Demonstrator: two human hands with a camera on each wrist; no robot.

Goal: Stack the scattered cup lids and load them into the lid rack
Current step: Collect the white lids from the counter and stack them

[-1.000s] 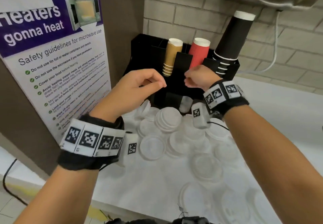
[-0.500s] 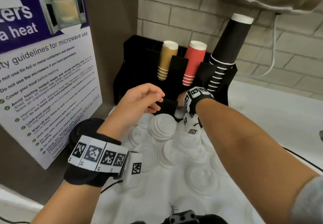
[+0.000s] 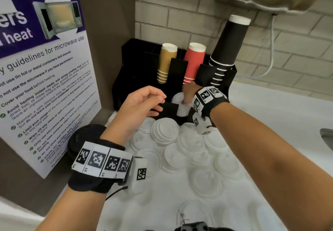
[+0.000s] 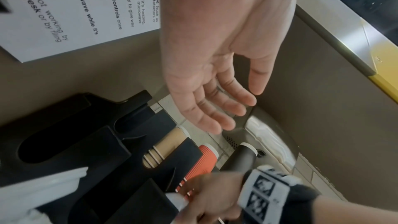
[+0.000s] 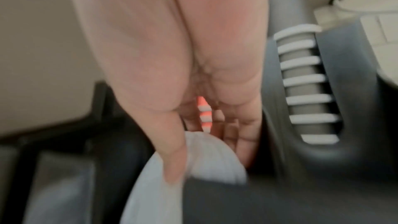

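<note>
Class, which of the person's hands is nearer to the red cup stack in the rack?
Right. The right hand is just below the red cup stack, holding white lids; the left hand hovers further left.

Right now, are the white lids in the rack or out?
Partly in: the right hand holds the white lids in the black rack slot.

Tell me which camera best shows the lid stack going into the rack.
The head view: the white lid stack sits in the black rack slot under the right hand. The right wrist view shows it close but blurred, fingers round it. The left wrist view catches only a blurred edge.
</note>
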